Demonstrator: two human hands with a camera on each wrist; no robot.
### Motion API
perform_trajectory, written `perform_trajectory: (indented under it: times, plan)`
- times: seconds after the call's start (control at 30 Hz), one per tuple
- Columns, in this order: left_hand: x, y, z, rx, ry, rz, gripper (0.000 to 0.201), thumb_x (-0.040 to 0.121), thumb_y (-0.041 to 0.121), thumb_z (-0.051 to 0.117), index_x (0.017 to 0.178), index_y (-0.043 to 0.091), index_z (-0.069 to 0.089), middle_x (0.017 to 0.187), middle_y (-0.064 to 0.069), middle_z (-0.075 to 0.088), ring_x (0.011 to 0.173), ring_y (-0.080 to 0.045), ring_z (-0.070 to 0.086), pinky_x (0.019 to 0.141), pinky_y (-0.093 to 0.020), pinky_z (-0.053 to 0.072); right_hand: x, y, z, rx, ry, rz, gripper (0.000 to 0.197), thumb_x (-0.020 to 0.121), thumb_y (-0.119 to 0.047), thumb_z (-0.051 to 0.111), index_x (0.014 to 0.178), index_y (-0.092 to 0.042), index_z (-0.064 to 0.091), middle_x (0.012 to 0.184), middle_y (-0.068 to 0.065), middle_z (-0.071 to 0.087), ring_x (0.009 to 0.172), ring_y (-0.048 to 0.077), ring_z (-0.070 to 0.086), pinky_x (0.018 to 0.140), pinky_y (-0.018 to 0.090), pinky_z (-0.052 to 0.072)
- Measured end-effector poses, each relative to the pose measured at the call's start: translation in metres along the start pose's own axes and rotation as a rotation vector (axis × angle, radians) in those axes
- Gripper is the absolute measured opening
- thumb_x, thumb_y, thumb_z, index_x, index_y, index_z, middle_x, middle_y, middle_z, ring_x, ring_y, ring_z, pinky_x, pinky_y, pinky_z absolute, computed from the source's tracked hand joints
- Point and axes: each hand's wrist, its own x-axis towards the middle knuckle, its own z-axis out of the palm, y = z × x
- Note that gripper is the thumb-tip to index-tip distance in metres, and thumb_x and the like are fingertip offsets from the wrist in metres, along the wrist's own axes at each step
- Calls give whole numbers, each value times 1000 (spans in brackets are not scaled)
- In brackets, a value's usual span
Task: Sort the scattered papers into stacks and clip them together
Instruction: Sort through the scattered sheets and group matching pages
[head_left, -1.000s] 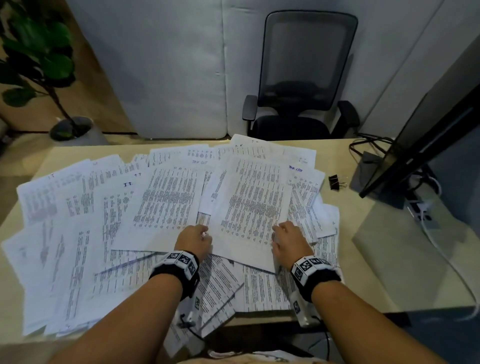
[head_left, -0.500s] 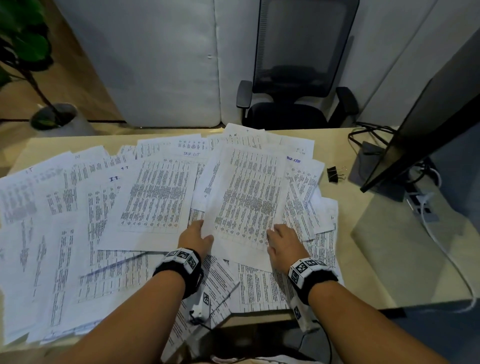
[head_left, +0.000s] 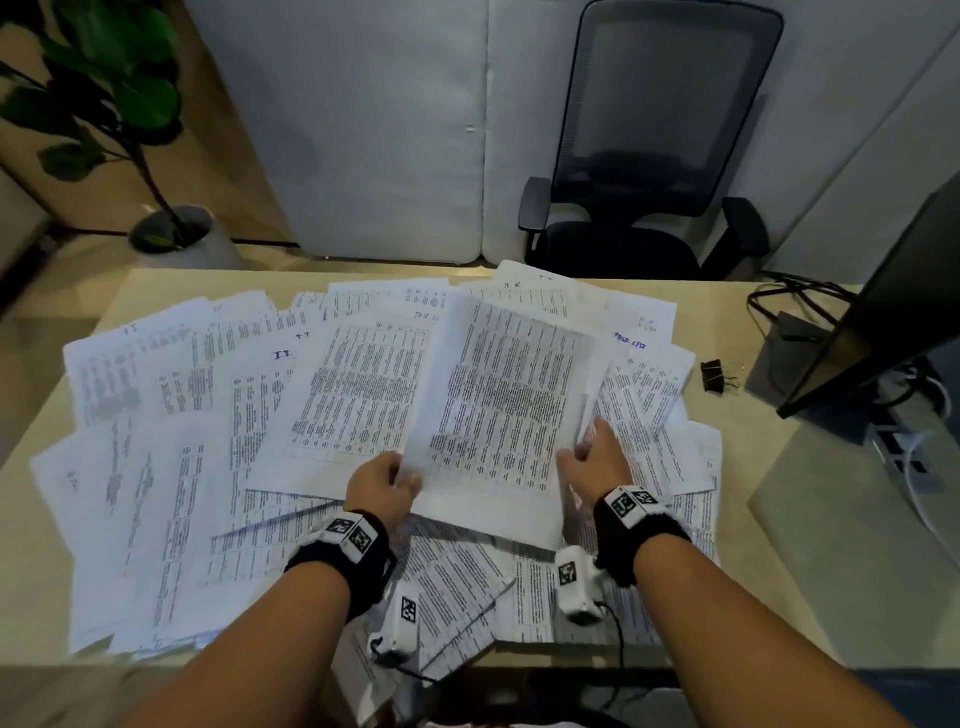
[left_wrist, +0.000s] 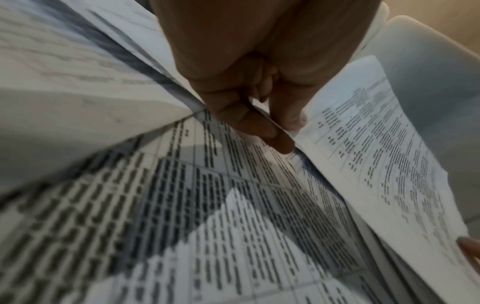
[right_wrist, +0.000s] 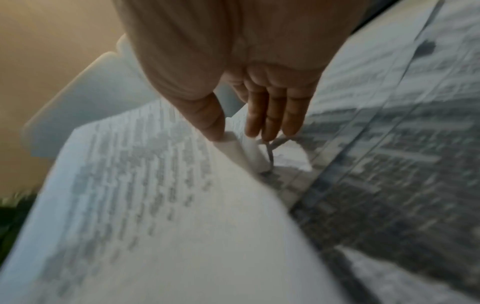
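Several printed sheets (head_left: 218, 436) lie spread and overlapping over the desk (head_left: 810, 561). A thin bundle of printed papers (head_left: 498, 415) is lifted off the pile at the middle. My left hand (head_left: 387, 486) pinches its left edge between thumb and fingers (left_wrist: 262, 127). My right hand (head_left: 592, 457) holds its right edge, thumb (right_wrist: 210, 121) on top and fingers underneath, with the edge curling up. A black binder clip (head_left: 714, 375) lies on the bare desk to the right of the papers.
A dark monitor (head_left: 893, 312) with cables (head_left: 789, 301) stands at the desk's right side. A black office chair (head_left: 649, 171) is behind the desk. A potted plant (head_left: 156, 156) stands on the floor at the back left.
Both hands went from lying on the sheet's lower corners to gripping its side edges. The bundle has lifted off the pile, and its right edge now curls.
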Motion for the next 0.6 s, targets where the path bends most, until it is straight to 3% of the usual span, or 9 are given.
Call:
perform_trajectory:
  times: [0.07,0.17,0.27,0.37,0.5,0.6]
  plan:
    - [2,-4,-6,41,-13,9,9,91,20,59,83,19,57,70,5,57,70,-19,57,53,-21,36,4,-10,9,10,28,-10,45,86,-22,62,127,-13,45,110,6,60,96,25,61,84,35,51]
    - [13,-12,-18,91,28,-5,12,93,29,56,92,20,64,84,2,64,83,-19,61,71,-24,46,5,-18,22,-103,32,-46,18,89,-20,59,103,-9,58,94,7,61,84,25,58,71,26,42]
    - [34,-29,-38,189,182,-8,22,92,24,59,112,17,66,113,-5,63,102,-24,60,91,-37,50,3,-19,33,-154,35,-41,16,91,-20,57,100,-7,61,96,13,65,86,29,61,73,30,49]
    - [52,-46,-59,302,331,-59,36,87,12,62,123,10,62,130,-20,53,115,-38,51,95,-48,47,1,-17,41,-208,36,-26,17,92,-20,57,102,-7,60,99,14,65,91,31,61,77,32,49]
    - [64,-65,-76,466,139,-256,82,79,36,72,148,20,29,155,-18,20,140,-38,24,110,-54,32,2,-17,42,-232,44,5,12,93,-21,56,96,-10,56,95,12,63,86,29,59,71,29,45]
    - [73,-68,-86,460,48,-336,107,69,47,77,151,24,12,152,-17,23,138,-39,26,107,-55,35,2,-21,41,-169,40,15,7,93,-18,54,90,-14,51,88,8,58,77,23,53,61,24,37]
